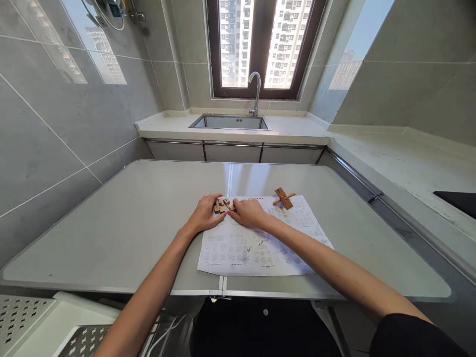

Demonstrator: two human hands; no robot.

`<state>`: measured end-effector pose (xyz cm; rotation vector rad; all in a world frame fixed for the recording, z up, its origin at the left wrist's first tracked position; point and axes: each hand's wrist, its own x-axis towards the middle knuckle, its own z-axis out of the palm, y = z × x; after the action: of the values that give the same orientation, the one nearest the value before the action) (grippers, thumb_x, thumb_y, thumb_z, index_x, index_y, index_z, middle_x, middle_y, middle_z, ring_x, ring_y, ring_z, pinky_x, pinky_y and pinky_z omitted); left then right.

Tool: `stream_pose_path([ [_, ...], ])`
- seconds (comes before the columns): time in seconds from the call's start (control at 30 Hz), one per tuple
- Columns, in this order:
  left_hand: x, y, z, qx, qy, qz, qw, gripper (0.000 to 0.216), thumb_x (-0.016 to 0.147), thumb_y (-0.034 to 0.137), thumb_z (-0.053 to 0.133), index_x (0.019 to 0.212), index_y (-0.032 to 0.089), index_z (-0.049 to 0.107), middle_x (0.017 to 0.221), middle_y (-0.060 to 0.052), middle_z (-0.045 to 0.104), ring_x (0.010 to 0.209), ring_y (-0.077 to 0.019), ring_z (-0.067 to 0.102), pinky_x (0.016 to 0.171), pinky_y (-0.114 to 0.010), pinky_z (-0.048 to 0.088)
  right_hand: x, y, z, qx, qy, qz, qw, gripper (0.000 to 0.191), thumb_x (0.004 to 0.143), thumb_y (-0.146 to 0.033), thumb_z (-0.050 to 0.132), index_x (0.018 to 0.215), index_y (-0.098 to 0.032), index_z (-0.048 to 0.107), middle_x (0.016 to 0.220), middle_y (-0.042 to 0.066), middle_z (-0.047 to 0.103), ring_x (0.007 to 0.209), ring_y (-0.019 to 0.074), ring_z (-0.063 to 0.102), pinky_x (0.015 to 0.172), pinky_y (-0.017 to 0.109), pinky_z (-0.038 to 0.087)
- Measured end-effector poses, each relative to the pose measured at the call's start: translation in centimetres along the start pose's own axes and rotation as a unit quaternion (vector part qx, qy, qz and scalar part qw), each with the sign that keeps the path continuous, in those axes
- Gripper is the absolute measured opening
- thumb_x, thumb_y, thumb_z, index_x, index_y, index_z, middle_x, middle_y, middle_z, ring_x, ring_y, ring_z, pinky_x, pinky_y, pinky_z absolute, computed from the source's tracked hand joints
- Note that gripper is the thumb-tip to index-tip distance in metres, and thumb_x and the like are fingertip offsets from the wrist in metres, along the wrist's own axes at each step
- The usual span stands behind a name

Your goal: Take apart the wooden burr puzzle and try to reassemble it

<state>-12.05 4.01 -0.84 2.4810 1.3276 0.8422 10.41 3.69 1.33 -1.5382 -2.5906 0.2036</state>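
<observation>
Small notched wooden blocks (222, 205), like pieces of an interlocking puzzle, are gathered between my hands at the top left of a printed sheet (223, 267). My left hand (207, 213) curls around their left side, with fingers behind and thumb in front. From the right, my right hand (248, 212) pinches a small wooden piece (232, 207) close against the blocks; its fingers partly cover it. Farther right, a flat wooden plate with a stick across it (284, 198) lies on the sheet's upper edge.
The sheet lies on a pale folding table (111, 223) with a central seam. Beyond are a counter with a sink (234, 122), a faucet (256, 91) and a window. A metal rail (357, 173) runs along the right. A white perforated rack (26, 317) stands at lower left.
</observation>
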Motion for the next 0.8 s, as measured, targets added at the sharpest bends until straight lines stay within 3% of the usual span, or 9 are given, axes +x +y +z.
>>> stream_pose_path([
  [0.2, 0.0, -0.1, 0.0, 0.006, -0.002, 0.015, 1.000, 0.064, 0.086, 0.039, 0.068, 0.146, 0.027, 0.049, 0.139, -0.011, 0.062, 0.128, -0.0342, 0.059, 0.111, -0.052, 0.048, -3.1, 1.3, -0.3, 0.074, 0.007, -0.039, 0.996, 0.028, 0.106, -0.036, 0.057, 0.129, -0.021, 0.060, 0.100, 0.008, 0.079, 0.089, 0.0246, 0.073, 0.074, 0.030, 0.044],
  [0.4, -0.2, 0.2, 0.0, 0.009, -0.009, 0.016, 1.000, 0.069, 0.085, 0.042, 0.071, 0.148, 0.027, 0.047, 0.153, -0.012, 0.052, 0.138, -0.0363, 0.051, 0.115, -0.056, 0.044, -11.9, 2.5, 0.3, 0.167, 0.027, -0.018, 0.985, 0.024, 0.107, -0.031, 0.049, 0.126, -0.023, 0.062, 0.092, 0.002, 0.074, 0.074, 0.0177, 0.068, 0.068, 0.029, 0.050],
  [0.5, -0.2, 0.3, 0.2, 0.010, -0.015, 0.012, 1.000, 0.071, 0.086, 0.047, 0.071, 0.150, 0.028, 0.045, 0.155, -0.012, 0.050, 0.140, -0.0375, 0.049, 0.115, -0.057, 0.043, -17.2, 3.0, 1.3, 0.290, 0.096, 0.065, 0.950, 0.022, 0.105, -0.037, 0.052, 0.114, -0.024, 0.066, 0.087, 0.002, 0.071, 0.075, 0.0207, 0.066, 0.070, 0.033, 0.053],
  [0.6, -0.1, 0.4, 0.4, 0.012, -0.018, 0.008, 1.000, 0.074, 0.087, 0.050, 0.072, 0.151, 0.027, 0.044, 0.156, -0.013, 0.049, 0.141, -0.0381, 0.047, 0.116, -0.058, 0.041, -21.1, 2.9, 2.4, 0.331, 0.148, 0.110, 0.926, 0.023, 0.105, -0.041, 0.053, 0.113, -0.025, 0.067, 0.091, 0.004, 0.071, 0.081, 0.0235, 0.068, 0.074, 0.036, 0.055],
  [0.8, 0.3, 0.4, 0.6, 0.016, -0.022, 0.007, 1.000, 0.077, 0.087, 0.054, 0.072, 0.153, 0.028, 0.042, 0.158, -0.013, 0.047, 0.142, -0.0383, 0.046, 0.116, -0.059, 0.041, -23.0, 1.6, 3.4, 0.271, 0.259, 0.153, 0.915, 0.019, 0.104, -0.038, 0.050, 0.105, -0.027, 0.066, 0.097, 0.008, 0.073, 0.083, 0.0269, 0.069, 0.074, 0.039, 0.056],
])
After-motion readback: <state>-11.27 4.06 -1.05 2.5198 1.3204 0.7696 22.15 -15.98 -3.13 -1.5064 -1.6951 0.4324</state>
